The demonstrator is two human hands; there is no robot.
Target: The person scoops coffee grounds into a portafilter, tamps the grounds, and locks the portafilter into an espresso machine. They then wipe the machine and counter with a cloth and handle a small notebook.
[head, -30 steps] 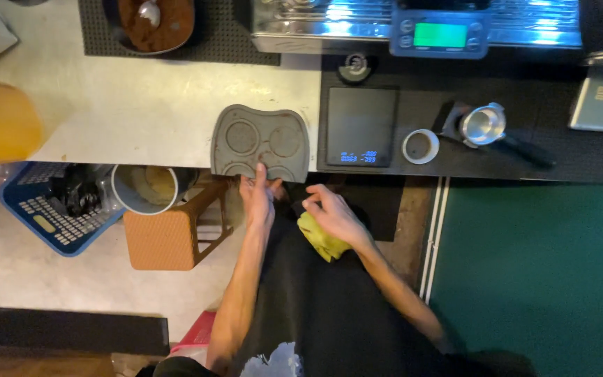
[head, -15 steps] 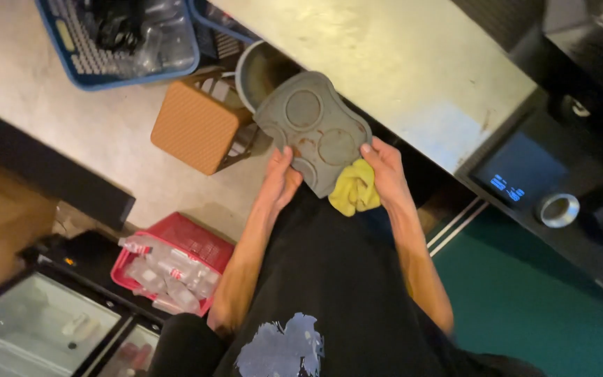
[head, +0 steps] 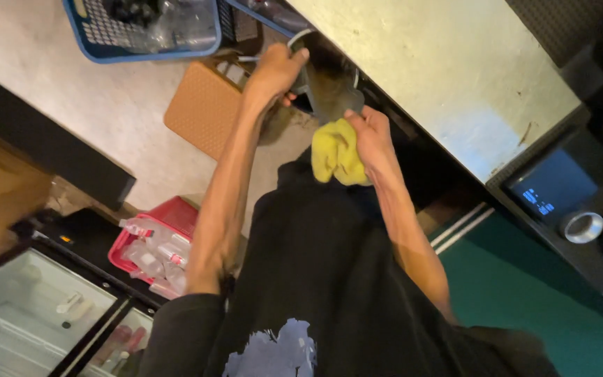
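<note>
- The left hand point(head: 277, 70) is clenched on the upper edge of a dark grey moulded mat point(head: 329, 94), with the thumb over the rim; the mat is held tilted below the edge of the bench point(head: 441, 77), apparently so that its face can be reached.
- The right hand point(head: 368, 139) is closed around a yellow cloth point(head: 336, 155), bunched into the palm, and is pressed against the lower edge of the same mat, just beside the left hand; the cloth is judged to be gathered this way so that a firm pad is offered to the mat.
- One mat and one cloth are counted, both between the two hands and clear of the bench top.
- Just beyond the left hand, one tan box-like stool point(head: 204, 108) stands on the floor, and part of a round metal rim is seen behind the mat; what it belongs to cannot be told.
- Farther out from the left hand, one blue crate point(head: 141, 49) lies on the pale floor.
- Beneath the left forearm, one red basket point(head: 169, 216) holding clear bottles is seen beside a glass-fronted cabinet point(head: 43, 314).
- Well away to the right of the right hand, one flat scale with a lit display point(head: 549, 188) and one small metal ring point(head: 582, 227) rest on a dark part of the bench.
</note>
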